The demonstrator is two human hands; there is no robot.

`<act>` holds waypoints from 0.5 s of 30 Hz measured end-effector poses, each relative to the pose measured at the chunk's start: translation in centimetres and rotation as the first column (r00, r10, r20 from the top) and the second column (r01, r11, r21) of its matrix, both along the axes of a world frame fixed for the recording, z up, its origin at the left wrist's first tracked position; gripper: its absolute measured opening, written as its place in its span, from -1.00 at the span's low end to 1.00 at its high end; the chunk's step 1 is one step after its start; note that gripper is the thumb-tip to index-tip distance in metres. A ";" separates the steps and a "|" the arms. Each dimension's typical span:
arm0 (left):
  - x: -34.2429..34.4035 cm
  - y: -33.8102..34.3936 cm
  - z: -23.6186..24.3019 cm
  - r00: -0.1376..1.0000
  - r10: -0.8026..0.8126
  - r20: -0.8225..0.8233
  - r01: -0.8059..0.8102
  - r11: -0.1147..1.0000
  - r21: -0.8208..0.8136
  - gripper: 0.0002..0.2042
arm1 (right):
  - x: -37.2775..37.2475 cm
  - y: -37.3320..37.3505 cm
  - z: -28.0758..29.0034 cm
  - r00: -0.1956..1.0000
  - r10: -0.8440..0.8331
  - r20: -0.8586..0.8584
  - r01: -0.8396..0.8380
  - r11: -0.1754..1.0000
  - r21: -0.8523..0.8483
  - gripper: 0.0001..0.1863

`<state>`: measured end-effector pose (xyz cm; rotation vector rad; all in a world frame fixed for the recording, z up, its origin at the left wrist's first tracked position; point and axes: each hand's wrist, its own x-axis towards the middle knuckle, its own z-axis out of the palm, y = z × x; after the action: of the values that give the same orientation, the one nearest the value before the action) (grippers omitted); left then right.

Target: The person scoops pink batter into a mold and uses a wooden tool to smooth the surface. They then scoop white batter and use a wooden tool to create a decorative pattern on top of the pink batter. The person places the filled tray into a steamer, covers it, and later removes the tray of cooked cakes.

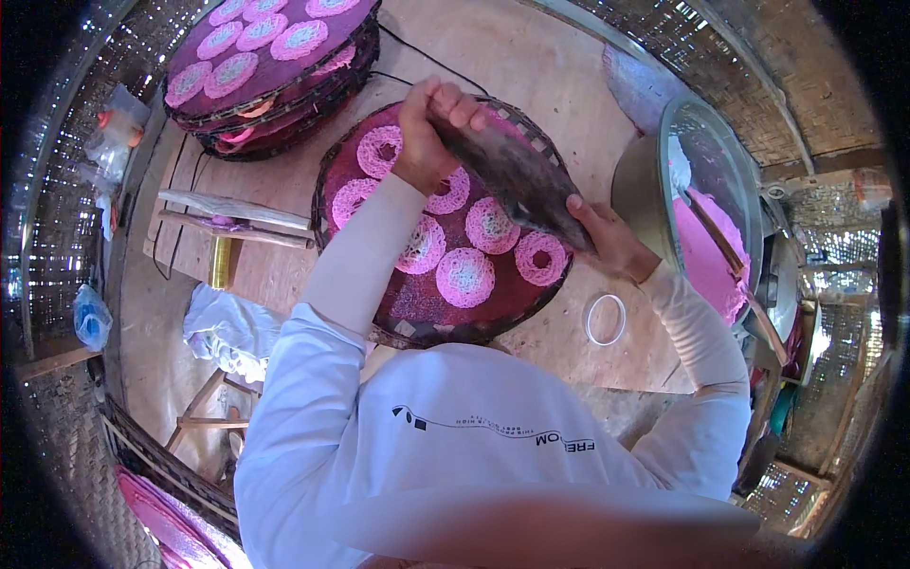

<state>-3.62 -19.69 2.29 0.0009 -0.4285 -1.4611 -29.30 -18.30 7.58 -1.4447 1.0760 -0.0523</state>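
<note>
My left hand (431,137) grips the upper end of a long, dark, stained object (507,175), and my right hand (602,237) holds its lower end, fingers partly hidden behind it. I cannot make out exactly what it is. It slants over a round tray (398,303) with a dark woven rim and purple surface, which carries several lacy pink rounds (464,278), some with pale centres and some with holes. A thin white ring (606,320) lies on the plywood table (540,360) below my right hand.
Stacked trays with pink rounds (256,76) stand at back left. A large metal basin of pink mixture (711,256) with wooden sticks is at right. Wooden bars (190,228), a yellow cylinder (220,266) and white cloth (227,322) are at left. Woven walls surround the table.
</note>
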 end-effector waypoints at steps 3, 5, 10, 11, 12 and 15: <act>-0.5 -0.1 3.5 0.998 -0.053 0.038 0.056 0.997 -0.061 -0.70 | -0.6 0.3 0.4 0.971 -0.128 0.200 0.099 0.984 0.152 -0.40; -1.5 0.0 4.2 0.996 -0.086 0.029 0.088 0.995 -0.054 -0.70 | -0.6 2.1 3.3 0.963 -0.218 0.159 0.189 0.966 0.177 -0.41; -7.0 0.7 2.4 0.975 -0.183 -0.124 0.208 0.949 0.236 -0.71 | -5.9 4.0 2.6 0.983 -0.173 0.058 0.155 0.959 0.236 -0.41; -7.5 0.5 1.5 0.979 -0.168 -0.114 0.191 0.951 0.243 -0.71 | -6.0 4.5 2.9 0.981 -0.193 0.028 0.183 0.961 0.206 -0.41; -8.0 0.4 0.6 0.982 -0.156 -0.107 0.178 0.952 0.250 -0.71 | -6.5 4.6 2.6 0.983 -0.186 0.003 0.181 0.959 0.219 -0.42; -8.8 0.1 -0.5 0.980 -0.172 -0.096 0.190 0.953 0.234 -0.70 | -7.9 4.6 0.3 0.982 -0.183 -0.040 0.188 0.955 0.231 -0.44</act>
<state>-12.38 -19.57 1.81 0.1048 -0.1904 -1.6823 -37.16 -13.74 7.86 -1.1317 1.1888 -0.0450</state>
